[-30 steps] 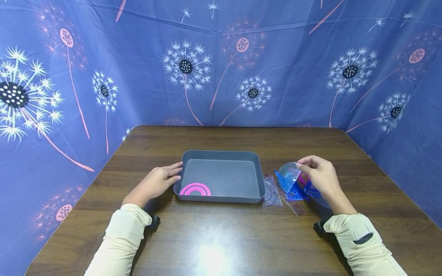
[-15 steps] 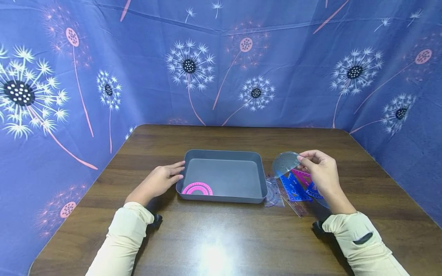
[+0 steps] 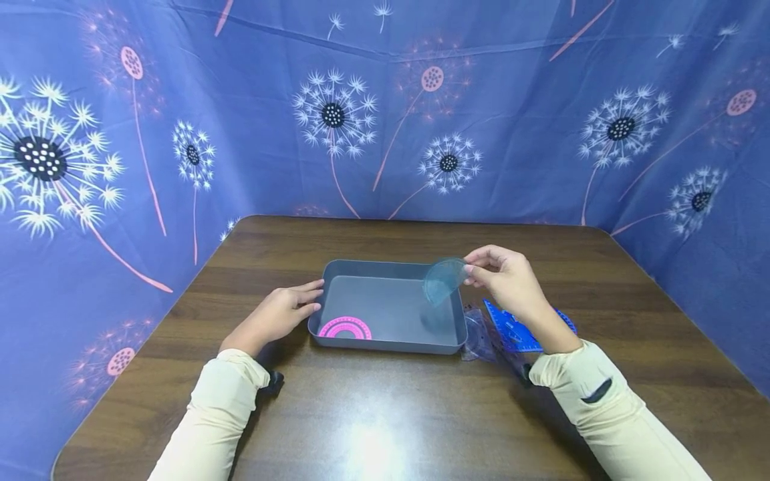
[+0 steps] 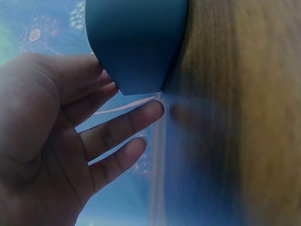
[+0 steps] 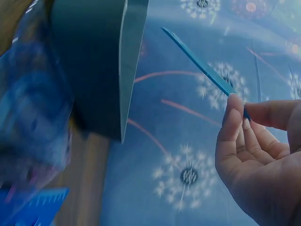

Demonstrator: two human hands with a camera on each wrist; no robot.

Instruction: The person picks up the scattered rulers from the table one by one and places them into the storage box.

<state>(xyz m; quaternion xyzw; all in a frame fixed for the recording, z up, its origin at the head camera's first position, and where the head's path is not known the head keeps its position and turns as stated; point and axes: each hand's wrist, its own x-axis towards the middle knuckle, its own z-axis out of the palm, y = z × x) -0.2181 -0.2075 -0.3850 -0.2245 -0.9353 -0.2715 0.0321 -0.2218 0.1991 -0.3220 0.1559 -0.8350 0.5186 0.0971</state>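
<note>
A clear bluish protractor (image 3: 444, 282), half-round in shape, is held over the right end of the grey tray (image 3: 388, 348). My right hand (image 3: 502, 277) pinches its edge between thumb and fingers; the right wrist view shows the protractor (image 5: 200, 62) nearly edge-on, above the tray's rim (image 5: 123, 70). Inside the tray, a pink protractor (image 3: 345, 327) lies in the near left corner. My left hand (image 3: 279, 314) touches the tray's left end with its fingers fairly straight. The left wrist view has these fingers (image 4: 122, 125) spread beside the tray's outer wall (image 4: 136, 47).
Right of the tray lies a clear square-edged template (image 3: 477, 337). Blue set squares (image 3: 511, 331) lie beyond it, partly hidden by my right forearm. A blue dandelion-print cloth (image 3: 385, 133) hangs behind the wooden table (image 3: 325, 414).
My right hand has lifted the clear protractor off the pile of drawing tools and carried it left, over the tray. My left hand stays at the tray's left end.
</note>
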